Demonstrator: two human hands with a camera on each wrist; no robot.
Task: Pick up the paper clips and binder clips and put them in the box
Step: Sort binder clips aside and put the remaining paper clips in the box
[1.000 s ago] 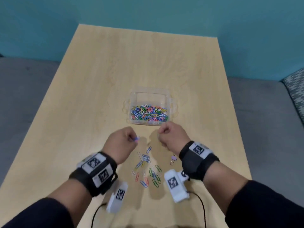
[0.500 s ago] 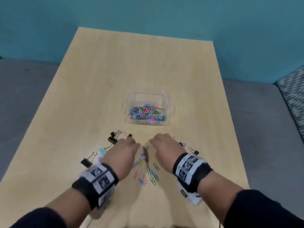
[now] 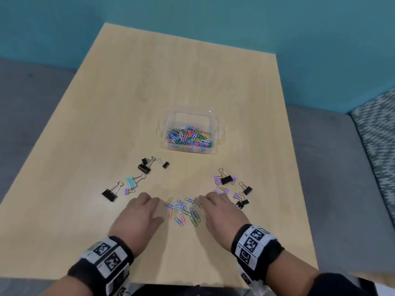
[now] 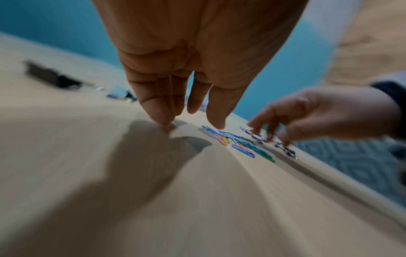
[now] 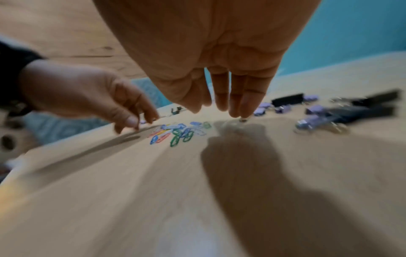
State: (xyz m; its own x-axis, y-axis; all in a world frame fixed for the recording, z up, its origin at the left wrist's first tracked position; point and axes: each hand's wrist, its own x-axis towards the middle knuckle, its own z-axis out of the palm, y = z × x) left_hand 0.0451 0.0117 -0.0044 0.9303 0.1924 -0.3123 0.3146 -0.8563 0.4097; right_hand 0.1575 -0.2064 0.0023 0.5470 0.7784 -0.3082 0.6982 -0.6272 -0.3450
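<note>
paper clips (image 3: 183,211) lie on the table between both open hands.

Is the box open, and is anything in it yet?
Open, no lid on it: the clear box holds a layer of coloured paper clips. No binder clips visible inside.

No readable text, number or brand is being shown anywhere; only black-and-white square code markers are being carried on the wristbands (image 3: 106,258), without letters.
</note>
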